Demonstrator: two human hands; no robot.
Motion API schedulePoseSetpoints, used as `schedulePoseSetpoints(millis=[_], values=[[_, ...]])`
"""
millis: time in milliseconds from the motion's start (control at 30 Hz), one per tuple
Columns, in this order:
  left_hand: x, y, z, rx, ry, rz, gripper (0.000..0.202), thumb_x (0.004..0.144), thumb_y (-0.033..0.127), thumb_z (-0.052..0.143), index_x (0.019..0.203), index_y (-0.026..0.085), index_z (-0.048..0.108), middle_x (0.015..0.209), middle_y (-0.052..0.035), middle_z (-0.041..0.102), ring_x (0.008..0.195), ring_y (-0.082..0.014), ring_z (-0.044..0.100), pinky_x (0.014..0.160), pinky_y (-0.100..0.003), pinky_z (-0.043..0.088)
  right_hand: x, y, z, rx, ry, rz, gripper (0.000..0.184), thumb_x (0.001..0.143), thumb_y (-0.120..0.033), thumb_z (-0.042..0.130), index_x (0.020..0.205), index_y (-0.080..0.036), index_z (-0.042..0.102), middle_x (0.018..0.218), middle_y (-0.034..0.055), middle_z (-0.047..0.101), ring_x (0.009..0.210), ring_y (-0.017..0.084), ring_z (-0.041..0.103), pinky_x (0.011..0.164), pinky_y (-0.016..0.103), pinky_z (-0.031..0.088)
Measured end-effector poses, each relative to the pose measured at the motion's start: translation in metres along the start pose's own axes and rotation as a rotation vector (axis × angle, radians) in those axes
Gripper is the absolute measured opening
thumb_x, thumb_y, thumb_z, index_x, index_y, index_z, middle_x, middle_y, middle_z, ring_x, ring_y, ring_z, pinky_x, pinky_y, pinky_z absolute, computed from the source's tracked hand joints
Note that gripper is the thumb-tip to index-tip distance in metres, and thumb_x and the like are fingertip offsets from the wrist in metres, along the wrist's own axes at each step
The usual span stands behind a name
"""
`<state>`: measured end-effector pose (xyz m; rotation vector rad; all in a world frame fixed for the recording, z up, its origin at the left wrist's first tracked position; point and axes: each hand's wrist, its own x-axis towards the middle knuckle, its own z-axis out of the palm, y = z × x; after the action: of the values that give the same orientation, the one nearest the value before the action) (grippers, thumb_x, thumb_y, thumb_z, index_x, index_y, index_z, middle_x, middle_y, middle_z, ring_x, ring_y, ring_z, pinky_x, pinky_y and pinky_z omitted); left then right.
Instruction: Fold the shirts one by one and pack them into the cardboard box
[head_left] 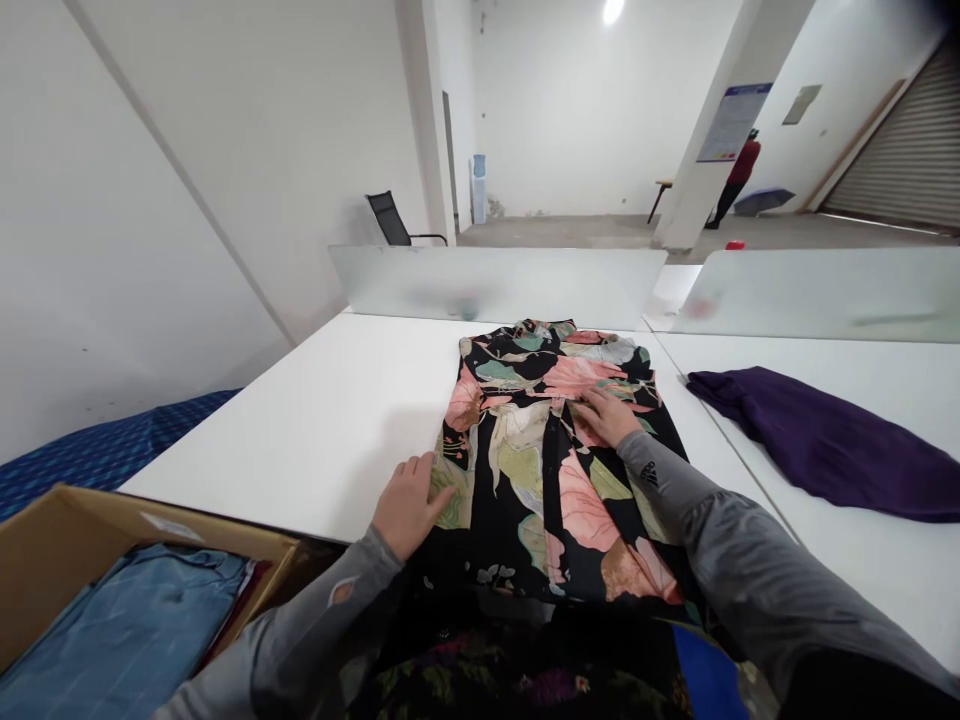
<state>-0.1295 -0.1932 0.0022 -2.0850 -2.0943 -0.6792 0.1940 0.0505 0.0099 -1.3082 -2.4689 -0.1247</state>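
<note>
A black dress (517, 470) with large pink, green and cream flowers lies flat on the white table, its collar end away from me. A dark placket runs down its middle, and a seam crosses it at the waist. My left hand (409, 505) rests at the dress's left edge, thumb apart from the fingers and touching the cloth. On the right half, near the waist seam, my right hand (609, 415) lies with its fingers stretched out over the fabric. Neither hand grips anything that I can see. The dress's near end reaches the table edge by my body.
A cardboard box (176, 515) holding folded blue clothes (127, 630) stands at the lower left. Purple cloth (825, 440) lies on the table to the right. Frosted dividers (502, 283) line the table's far edge. A person (739, 180) stands far back right.
</note>
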Motion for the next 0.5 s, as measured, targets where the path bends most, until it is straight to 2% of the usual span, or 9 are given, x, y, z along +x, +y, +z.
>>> schedulePoseSetpoints(millis=[100, 200, 267, 367, 433, 500], values=[[-0.025, 0.009, -0.011, -0.047, -0.057, -0.02, 0.039, 0.088, 0.037, 0.056, 0.118, 0.013, 0.05, 0.097, -0.0096, 0.06, 0.089, -0.0253, 0.058, 0.08, -0.041, 0.05, -0.007, 0.005, -0.013, 0.074, 0.048, 0.023, 0.036, 0.093, -0.032, 0.043, 0.115, -0.014, 0.065, 0.122, 0.0132, 0.063, 0.116, 0.023, 0.057, 0.101, 0.035, 0.043], [-0.05, 0.009, -0.019, -0.173, -0.097, 0.068, 0.034, 0.093, 0.028, 0.048, 0.125, 0.015, 0.047, 0.103, -0.01, 0.062, 0.094, -0.023, 0.059, 0.082, -0.038, 0.052, -0.033, 0.021, -0.028, 0.146, 0.1, 0.077, 0.033, 0.089, -0.033, 0.046, 0.11, -0.019, 0.068, 0.118, 0.0091, 0.067, 0.11, 0.023, 0.061, 0.097, 0.037, 0.047], [-0.064, 0.003, -0.023, -0.212, -0.11, 0.162, 0.035, 0.095, 0.021, 0.04, 0.13, 0.016, 0.044, 0.111, -0.0108, 0.062, 0.102, -0.0213, 0.058, 0.088, -0.036, 0.051, -0.061, 0.039, -0.042, 0.197, 0.137, 0.167, 0.033, 0.088, -0.037, 0.047, 0.108, -0.022, 0.069, 0.109, 0.0071, 0.07, 0.099, 0.024, 0.066, 0.089, 0.038, 0.052], [-0.078, -0.012, -0.028, -0.119, -0.138, 0.353, 0.046, 0.091, 0.008, 0.035, 0.136, 0.017, 0.043, 0.125, -0.0104, 0.059, 0.116, -0.0212, 0.052, 0.097, -0.037, 0.046, -0.116, 0.063, -0.066, 0.239, 0.172, 0.303, 0.035, 0.086, -0.044, 0.049, 0.105, -0.022, 0.069, 0.098, 0.0071, 0.073, 0.084, 0.023, 0.069, 0.077, 0.037, 0.056], [-0.08, -0.021, -0.031, 0.003, -0.135, 0.461, 0.055, 0.087, 0.003, 0.035, 0.138, 0.019, 0.043, 0.133, -0.0091, 0.055, 0.123, -0.0228, 0.048, 0.101, -0.039, 0.043, -0.154, 0.071, -0.082, 0.237, 0.168, 0.32, 0.037, 0.085, -0.048, 0.05, 0.104, -0.022, 0.069, 0.098, 0.0081, 0.073, 0.084, 0.024, 0.069, 0.074, 0.036, 0.057], [-0.077, -0.026, -0.035, 0.103, -0.126, 0.512, 0.059, 0.085, 0.002, 0.038, 0.14, 0.022, 0.044, 0.14, -0.0082, 0.049, 0.131, -0.0256, 0.041, 0.106, -0.043, 0.038, -0.188, 0.065, -0.097, 0.22, 0.145, 0.274, 0.041, 0.084, -0.053, 0.053, 0.106, -0.022, 0.068, 0.104, 0.0089, 0.071, 0.091, 0.026, 0.068, 0.079, 0.038, 0.057]])
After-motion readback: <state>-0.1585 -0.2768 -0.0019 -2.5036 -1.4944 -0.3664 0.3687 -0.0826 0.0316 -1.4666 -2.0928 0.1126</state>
